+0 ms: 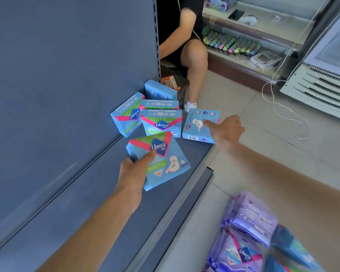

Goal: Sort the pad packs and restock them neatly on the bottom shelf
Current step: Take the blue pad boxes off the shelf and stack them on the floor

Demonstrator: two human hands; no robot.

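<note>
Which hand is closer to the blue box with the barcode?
Right. The right hand has a fingertip on the barcode box; the left hand is apart from it, gripping another blue pack.

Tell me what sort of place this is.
Most likely a small retail shop: blue cardboard Libresse pad boxes sit on a grey metal display shelf, a wooden counter shows colourful small goods, and a white vented freezer cabinet stands beside it.

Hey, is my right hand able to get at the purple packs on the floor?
Probably yes: the right hand only touches a blue pack, gripping nothing, and the purple packs lie uncovered on the floor close by.
</note>
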